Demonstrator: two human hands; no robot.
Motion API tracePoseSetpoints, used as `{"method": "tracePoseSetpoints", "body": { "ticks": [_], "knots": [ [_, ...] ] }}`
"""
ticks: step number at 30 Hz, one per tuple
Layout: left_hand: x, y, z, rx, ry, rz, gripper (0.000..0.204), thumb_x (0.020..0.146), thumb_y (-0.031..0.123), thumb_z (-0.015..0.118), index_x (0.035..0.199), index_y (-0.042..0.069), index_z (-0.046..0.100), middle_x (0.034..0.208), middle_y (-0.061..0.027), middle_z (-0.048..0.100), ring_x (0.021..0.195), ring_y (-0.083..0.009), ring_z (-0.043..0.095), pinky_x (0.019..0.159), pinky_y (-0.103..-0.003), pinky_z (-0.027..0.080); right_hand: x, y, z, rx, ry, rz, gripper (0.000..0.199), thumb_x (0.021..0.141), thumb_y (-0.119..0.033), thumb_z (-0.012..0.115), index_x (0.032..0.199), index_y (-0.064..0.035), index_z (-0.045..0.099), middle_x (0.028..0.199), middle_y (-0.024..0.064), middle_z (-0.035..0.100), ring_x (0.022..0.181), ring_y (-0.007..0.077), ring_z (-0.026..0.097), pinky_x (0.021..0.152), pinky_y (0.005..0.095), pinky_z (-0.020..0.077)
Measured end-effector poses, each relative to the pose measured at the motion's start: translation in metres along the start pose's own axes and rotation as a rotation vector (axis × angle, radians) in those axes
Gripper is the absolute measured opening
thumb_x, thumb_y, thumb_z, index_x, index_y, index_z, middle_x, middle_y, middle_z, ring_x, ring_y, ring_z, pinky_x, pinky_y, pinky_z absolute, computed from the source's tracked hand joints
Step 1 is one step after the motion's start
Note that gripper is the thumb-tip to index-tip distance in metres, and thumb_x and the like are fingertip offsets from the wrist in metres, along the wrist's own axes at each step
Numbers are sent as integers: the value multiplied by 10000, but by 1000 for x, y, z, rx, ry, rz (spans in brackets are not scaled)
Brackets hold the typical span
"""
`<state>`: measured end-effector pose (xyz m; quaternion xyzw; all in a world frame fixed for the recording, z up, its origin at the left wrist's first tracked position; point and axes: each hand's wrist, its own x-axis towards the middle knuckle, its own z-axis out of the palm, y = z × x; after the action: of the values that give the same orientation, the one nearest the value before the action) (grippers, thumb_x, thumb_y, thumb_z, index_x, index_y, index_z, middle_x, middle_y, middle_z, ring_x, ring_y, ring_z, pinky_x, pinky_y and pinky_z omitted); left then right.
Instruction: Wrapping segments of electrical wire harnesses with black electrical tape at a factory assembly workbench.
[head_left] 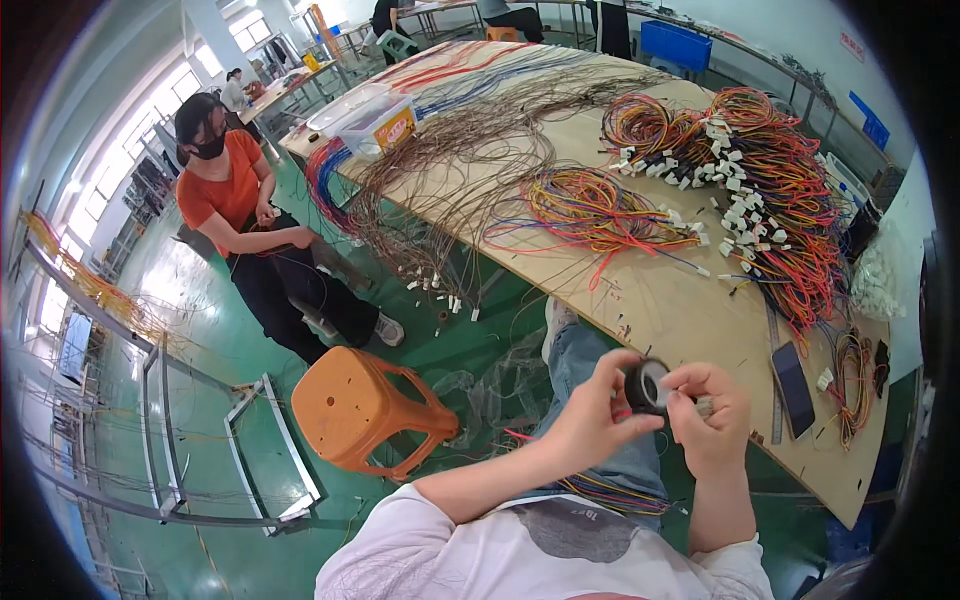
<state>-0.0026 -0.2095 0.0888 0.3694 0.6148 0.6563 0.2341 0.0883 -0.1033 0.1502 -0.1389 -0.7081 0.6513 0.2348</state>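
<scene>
And here's a long workshop, its glossy green floor (215, 365) spreading wide, daylight flooding through the windows (247, 35) along the left side and flaring back off that shiny surface! A white pillar (212, 35) stands at upper left; a pale wall (800, 35) runs along the right. Centre, a broad wooden counter (690, 330), near it an orange stool (340, 405), then a grey metal frame (290, 437) farther left. At the back, a blue bin (675, 45)!
</scene>
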Motion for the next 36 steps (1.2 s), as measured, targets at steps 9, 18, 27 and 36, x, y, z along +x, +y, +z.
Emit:
{"method": "tracePoseSetpoints", "body": {
  "ticks": [9,18,27,36],
  "knots": [
    [6,1,-21,-1210,-158,-616,380,822,234,554,1127,65,405,778,1,496,503,-43,301,455,-156,240,2,12,-5,45,82,-25,111,757,41,500,837,1,566,610,3,520,439,23,417,396,159,298],
    [-7,-17,-18,-862,-333,-467,160,791,40,584,873,68,450,737,43,438,622,-24,383,546,-147,301,9,1,-17,141,166,156,152,716,24,503,857,4,556,572,12,485,370,19,360,326,156,252],
    [-3,-3,-5,-648,-151,-261,222,765,24,626,887,76,448,751,37,430,615,-6,394,524,-151,335,1,23,-2,262,1,10,223,681,62,595,887,-10,551,730,55,528,557,77,476,462,178,356],
    [14,-1,-15,-837,-372,-617,590,724,66,581,1253,74,321,954,-19,494,581,-55,377,440,-169,289,8,38,-1,-506,45,-275,93,720,-83,667,748,-7,621,722,85,573,606,162,558,531,271,435]
  ]
}}
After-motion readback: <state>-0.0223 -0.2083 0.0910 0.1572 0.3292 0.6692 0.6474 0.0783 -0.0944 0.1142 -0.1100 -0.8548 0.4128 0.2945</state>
